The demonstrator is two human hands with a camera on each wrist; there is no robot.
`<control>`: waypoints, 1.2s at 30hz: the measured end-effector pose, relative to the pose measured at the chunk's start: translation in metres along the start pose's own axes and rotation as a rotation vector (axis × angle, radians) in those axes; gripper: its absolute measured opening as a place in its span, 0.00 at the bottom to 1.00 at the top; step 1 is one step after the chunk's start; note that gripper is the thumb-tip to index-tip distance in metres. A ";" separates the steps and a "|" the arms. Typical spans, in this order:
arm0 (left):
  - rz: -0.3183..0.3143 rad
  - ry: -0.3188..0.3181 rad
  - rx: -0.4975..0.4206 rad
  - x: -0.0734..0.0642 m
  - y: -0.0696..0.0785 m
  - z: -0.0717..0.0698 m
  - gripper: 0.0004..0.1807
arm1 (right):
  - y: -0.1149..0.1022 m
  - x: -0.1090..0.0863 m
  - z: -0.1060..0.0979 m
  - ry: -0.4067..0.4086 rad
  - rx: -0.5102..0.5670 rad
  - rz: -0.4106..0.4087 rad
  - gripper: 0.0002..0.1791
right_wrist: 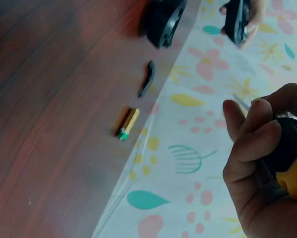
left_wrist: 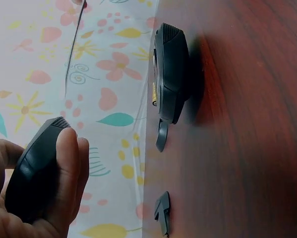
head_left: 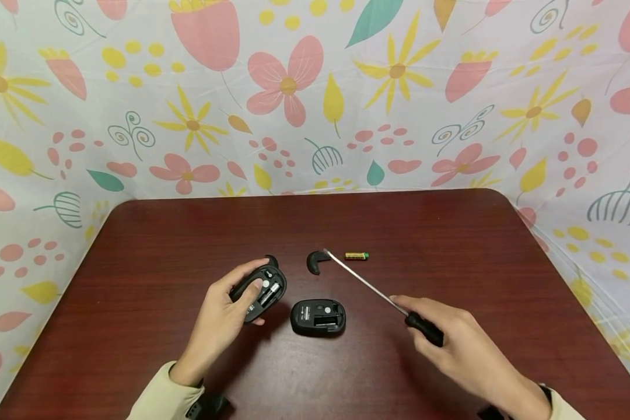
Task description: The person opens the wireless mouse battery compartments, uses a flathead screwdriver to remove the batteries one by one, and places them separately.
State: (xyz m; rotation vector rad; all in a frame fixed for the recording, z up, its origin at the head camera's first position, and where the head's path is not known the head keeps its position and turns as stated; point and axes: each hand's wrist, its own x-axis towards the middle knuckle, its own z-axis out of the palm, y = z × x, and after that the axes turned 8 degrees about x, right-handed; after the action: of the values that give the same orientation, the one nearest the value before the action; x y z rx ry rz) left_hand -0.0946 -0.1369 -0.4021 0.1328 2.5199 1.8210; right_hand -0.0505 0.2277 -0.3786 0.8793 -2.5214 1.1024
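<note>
In my left hand (head_left: 223, 306) is a black computer mouse (head_left: 274, 297), gripped with its underside up and tilted, the thumb across it. Its battery slot is uncovered. My right hand (head_left: 459, 338) grips a screwdriver (head_left: 367, 284) by its handle, black and yellow in the right wrist view. The long metal shaft points up and left, its tip overlapping a curved black cover (head_left: 312, 263) in the head view. Between the hands a second black mouse (head_left: 318, 318) lies underside up on the table, its battery slot also uncovered.
A yellow battery (head_left: 356, 256) with a green end lies right of the curved cover. Another black cover (head_left: 272, 260) shows partly behind the held mouse. The dark red wooden table (head_left: 451, 233) ends at a flower-patterned cloth (head_left: 289, 157) at the back and sides.
</note>
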 end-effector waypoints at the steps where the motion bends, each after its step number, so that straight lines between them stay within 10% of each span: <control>1: 0.001 -0.001 0.003 0.000 0.001 0.000 0.19 | -0.002 0.000 0.001 -0.014 0.008 -0.014 0.38; 14: -0.007 0.022 0.022 -0.003 0.010 0.004 0.20 | -0.020 0.001 0.015 -0.155 0.019 -0.166 0.41; 36: 0.054 0.098 0.125 -0.008 0.016 0.007 0.19 | -0.033 -0.001 0.027 -0.116 -0.197 -0.263 0.27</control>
State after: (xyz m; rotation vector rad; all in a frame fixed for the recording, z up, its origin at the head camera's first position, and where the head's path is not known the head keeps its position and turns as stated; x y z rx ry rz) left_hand -0.0854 -0.1259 -0.3891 0.1193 2.7232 1.7292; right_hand -0.0286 0.1909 -0.3782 1.2054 -2.4594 0.7288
